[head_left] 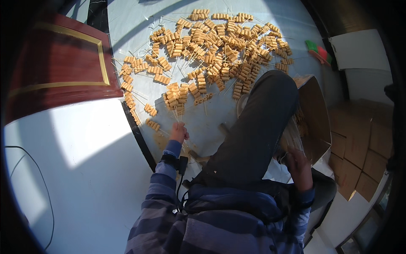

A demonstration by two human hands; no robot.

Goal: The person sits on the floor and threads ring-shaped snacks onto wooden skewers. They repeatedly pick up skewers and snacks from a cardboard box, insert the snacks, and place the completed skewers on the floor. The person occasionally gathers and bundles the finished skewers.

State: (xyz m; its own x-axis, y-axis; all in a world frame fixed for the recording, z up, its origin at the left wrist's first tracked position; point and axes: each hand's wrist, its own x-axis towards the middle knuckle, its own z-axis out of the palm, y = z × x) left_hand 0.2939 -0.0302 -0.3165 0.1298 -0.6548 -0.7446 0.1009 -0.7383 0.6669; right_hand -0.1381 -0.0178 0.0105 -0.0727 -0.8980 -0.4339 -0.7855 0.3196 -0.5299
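One bunch of skewers, short golden-brown tubes on thin pale sticks, stands out left of centre, heads pointing to the far side. The left hand is closed around its bare sticks. The bunch looks light, the sticks thin and stiff, the tubes possibly brittle; the bare sticks seem the best place to hold, sparing the tubes. Beyond, a pile of skewers, too many and overlapped to count, spreads over the pale floor. Well apart from the left, the right hand is curled beside clear plastic at one open cardboard box; whether it grips anything cannot be told. One dark-trousered leg rises between the two hands. Farther out are one dark red panel at left and one green-and-red object at far right.
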